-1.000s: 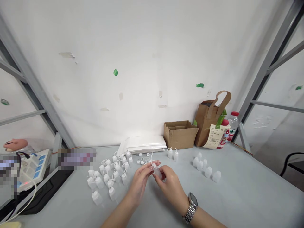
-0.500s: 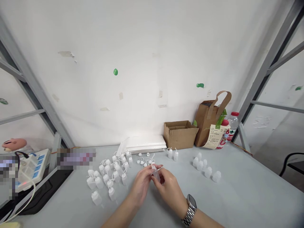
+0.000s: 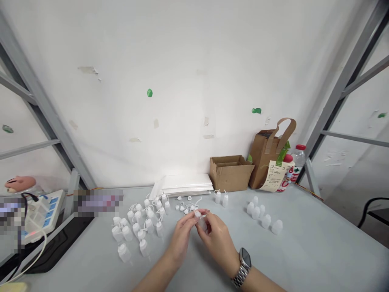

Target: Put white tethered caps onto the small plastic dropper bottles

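Observation:
A small translucent plastic bottle [image 3: 201, 222] is held tilted between both hands above the grey table. My right hand [image 3: 218, 234] has its fingers wrapped round the bottle's body. At the bottle's top, the thumb and fingers of my left hand [image 3: 182, 236] are closed; they partly hide whether a cap sits there. Just beyond the hands lie several loose white caps [image 3: 181, 208] with thin strap tails. Many similar bottles with white strapped caps [image 3: 126, 233] stand to the left. Over to the right are several frosted bottles without such caps [image 3: 276, 227].
Two capped bottles [image 3: 225, 200] stand before an open cardboard box [image 3: 231, 178]. A stack of white sheets [image 3: 185, 184] lies against the wall. A brown paper bag [image 3: 258, 162] and drink bottles [image 3: 299, 158] are back right. A power strip [image 3: 50, 215] with cables is left.
The bottle's top has turned a little more into view, and my left fingers have shifted around it. My right hand keeps its grip. The whole view has shifted slightly.

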Available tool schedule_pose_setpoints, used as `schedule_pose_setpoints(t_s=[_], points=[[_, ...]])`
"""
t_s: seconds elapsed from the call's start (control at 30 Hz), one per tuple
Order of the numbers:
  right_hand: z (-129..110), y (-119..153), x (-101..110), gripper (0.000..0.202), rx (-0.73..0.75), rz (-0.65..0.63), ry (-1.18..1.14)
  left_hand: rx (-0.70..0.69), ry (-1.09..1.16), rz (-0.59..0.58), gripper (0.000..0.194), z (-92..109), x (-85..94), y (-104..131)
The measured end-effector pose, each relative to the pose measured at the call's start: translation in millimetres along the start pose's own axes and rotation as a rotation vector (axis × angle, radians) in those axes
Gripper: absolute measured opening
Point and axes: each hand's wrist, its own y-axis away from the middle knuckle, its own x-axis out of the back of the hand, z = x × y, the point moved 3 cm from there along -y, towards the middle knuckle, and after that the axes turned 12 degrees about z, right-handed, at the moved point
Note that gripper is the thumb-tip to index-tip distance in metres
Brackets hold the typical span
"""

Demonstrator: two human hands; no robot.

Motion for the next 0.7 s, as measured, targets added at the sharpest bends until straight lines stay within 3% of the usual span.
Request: schedule_pose_setpoints(t_s=[0.27, 0.4, 0.57, 0.7], points=[[3, 0, -1, 0.007, 0.038, 0.060, 0.025, 0.014, 0.103, 0.008, 0.030, 4, -2.1, 3], [3, -1, -1, 0.003, -0.027, 0.021, -0.015, 0.079, 0.206, -0.014, 0.025, 0, -2.0, -1], [3, -2, -1, 0.013, -0.159, -0.053, -0.085, 0.174, 0.294, -0.049, 0.028, -8, -0.7, -3], [2, -2, -1, 0.016, -0.238, -0.102, -0.161, 0.183, 0.323, -0.060, 0.027, -10, -1.3, -4]])
